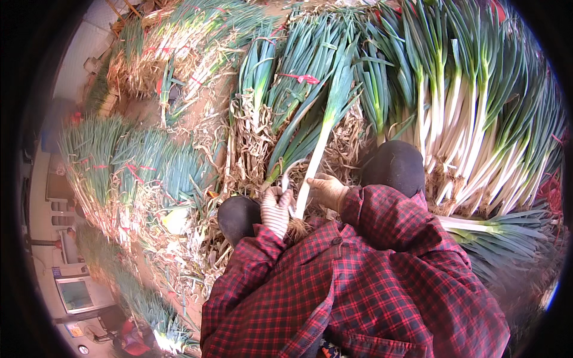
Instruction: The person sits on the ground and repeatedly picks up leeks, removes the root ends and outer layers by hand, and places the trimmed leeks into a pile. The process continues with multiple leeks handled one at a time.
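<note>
Between the knees stands a long green onion (pixel 315 159), its white shank tilted, green leaves pointing away and roots near the jacket. My right hand (pixel 327 190), in a light glove, has its fingers at the right side of the shank; whether it grips is unclear. My left hand (pixel 275 210), in a striped glove, has its fingers bent around a pale peeled strip of onion skin (pixel 288 176), just left of the shank. Right of my right knee lies a large pile of cleaned green onions (pixel 470 121), with white shanks and roots.
Beyond the knees lie untrimmed onions with dry husks (pixel 253 134), one bundle bound with red tape (pixel 304 78). More bundles (pixel 134 165) lie at the left over scattered dry leaves. An electric fan (pixel 91 331) and a person in red (pixel 134 342) are at lower left.
</note>
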`<state>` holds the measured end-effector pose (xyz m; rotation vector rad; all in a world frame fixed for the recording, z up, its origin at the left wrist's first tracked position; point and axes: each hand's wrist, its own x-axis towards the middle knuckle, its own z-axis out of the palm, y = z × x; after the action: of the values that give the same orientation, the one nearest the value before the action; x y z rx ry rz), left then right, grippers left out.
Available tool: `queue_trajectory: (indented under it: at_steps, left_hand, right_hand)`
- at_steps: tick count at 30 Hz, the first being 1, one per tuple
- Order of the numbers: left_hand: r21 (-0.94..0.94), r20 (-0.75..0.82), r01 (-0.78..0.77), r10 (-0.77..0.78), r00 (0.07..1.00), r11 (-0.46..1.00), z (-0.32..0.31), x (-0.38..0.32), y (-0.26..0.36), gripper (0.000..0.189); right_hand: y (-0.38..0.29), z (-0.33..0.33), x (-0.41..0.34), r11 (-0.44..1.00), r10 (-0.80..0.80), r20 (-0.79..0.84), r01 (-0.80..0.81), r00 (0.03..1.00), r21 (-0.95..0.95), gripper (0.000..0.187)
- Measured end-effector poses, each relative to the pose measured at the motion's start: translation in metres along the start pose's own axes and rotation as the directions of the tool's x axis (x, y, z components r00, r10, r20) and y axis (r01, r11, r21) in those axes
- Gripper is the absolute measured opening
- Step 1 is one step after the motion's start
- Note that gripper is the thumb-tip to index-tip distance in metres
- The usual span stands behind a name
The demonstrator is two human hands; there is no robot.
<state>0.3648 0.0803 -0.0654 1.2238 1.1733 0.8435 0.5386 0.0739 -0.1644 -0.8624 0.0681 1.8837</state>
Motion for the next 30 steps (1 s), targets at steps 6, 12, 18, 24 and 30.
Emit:
queue_trajectory:
  at_steps: [6,12,18,24,30]
  left_hand:
    - [0.116,0.01,-0.361,0.362,0.932,0.925,-0.051,-0.035,0.074,0.017]
    - [0.189,-0.696,-0.231,0.296,0.654,0.954,-0.175,-0.021,0.115,0.055]
    - [0.146,-0.255,-0.241,0.271,0.928,0.96,-0.072,-0.008,0.07,0.063]
    - [-0.267,0.266,0.045,0.028,0.964,0.963,0.035,0.038,0.072,0.072]
    - [-0.577,0.46,0.317,-0.02,0.888,0.753,0.074,0.067,0.071,0.039]
  right_hand:
    - [-0.017,0.013,-0.015,0.997,-0.06,-0.262,0.072,0.963,0.033,0.046]
    - [-0.069,0.03,-0.089,0.974,-0.216,0.048,0.211,0.975,0.081,0.035]
    - [-0.085,0.018,-0.151,0.953,-0.117,0.599,-0.08,0.792,0.291,0.055]
    - [-0.07,0.027,-0.178,0.922,-0.026,0.777,-0.285,0.629,0.262,0.064]
    - [-0.056,0.037,-0.186,0.904,0.128,0.831,-0.409,0.542,0.128,0.069]
